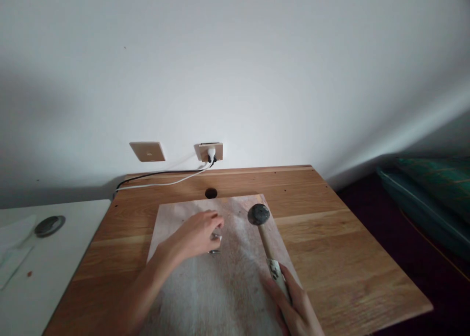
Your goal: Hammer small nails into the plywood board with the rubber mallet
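My right hand (293,304) is wrapped around the pale grip of a mallet (267,242) with a dark, rounded head. The mallet head is over the right side of a thin wooden board (227,287). My left hand (203,230) is above the board's middle, its fingers curled around a small shiny metal piece (216,237). Most of that piece is hidden by my fingers, so its kind cannot be made out. Another bit of shiny metal (213,251) shows just below the hand, at the board's surface.
The board lies on a wooden table (352,257) against a white wall. Black and white cables (172,183) run from a wall socket (210,152) along the table's back edge. A white table (73,257) adjoins at left; cushions (433,199) are at right.
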Available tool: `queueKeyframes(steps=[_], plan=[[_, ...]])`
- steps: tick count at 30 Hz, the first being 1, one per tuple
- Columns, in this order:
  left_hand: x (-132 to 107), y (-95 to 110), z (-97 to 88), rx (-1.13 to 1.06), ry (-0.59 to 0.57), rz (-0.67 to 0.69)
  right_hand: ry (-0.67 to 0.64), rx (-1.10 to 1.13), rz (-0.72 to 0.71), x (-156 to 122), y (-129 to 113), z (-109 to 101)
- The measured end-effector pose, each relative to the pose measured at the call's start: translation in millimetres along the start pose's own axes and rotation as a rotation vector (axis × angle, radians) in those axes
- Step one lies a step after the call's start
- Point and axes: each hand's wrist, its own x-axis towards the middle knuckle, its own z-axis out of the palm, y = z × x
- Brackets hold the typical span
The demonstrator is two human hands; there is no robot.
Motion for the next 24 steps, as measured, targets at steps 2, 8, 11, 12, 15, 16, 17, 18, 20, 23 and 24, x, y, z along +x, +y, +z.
queueKeyframes(steps=[2,8,11,12,15,16,17,18,20,23,24], plan=[[-7,3,5.4,0.058,-0.024,-0.008,0.032,-0.014,0.004,0,3,2],[-2,6,15.7,0.081,-0.042,-0.037,-0.001,-0.041,-0.059,-2,4,1],[7,6,10.5,0.018,-0.003,-0.053,-0.001,-0.052,-0.102,-2,1,-2],[11,5,9.4,-0.019,0.024,-0.057,-0.002,-0.05,-0.105,-2,1,-2],[24,-1,11.1,-0.084,0.102,-0.069,-0.005,-0.033,-0.093,-1,0,-3],[29,-2,13.1,-0.079,0.115,-0.071,-0.003,-0.031,-0.087,-1,0,-3],[32,-4,15.3,-0.065,0.121,-0.071,0.001,-0.03,-0.08,-2,1,-3],[35,-6,17.6,-0.048,0.122,-0.069,0.006,-0.029,-0.072,-2,1,-4],[39,-9,21.3,-0.016,0.12,-0.059,0.018,-0.022,-0.056,-3,2,-4],[41,-11,23.5,0.03,0.117,-0.042,0.031,0.003,-0.04,-4,3,-4],[41,-12,23.5,0.048,0.116,-0.035,0.035,0.013,-0.034,-4,2,-3]])
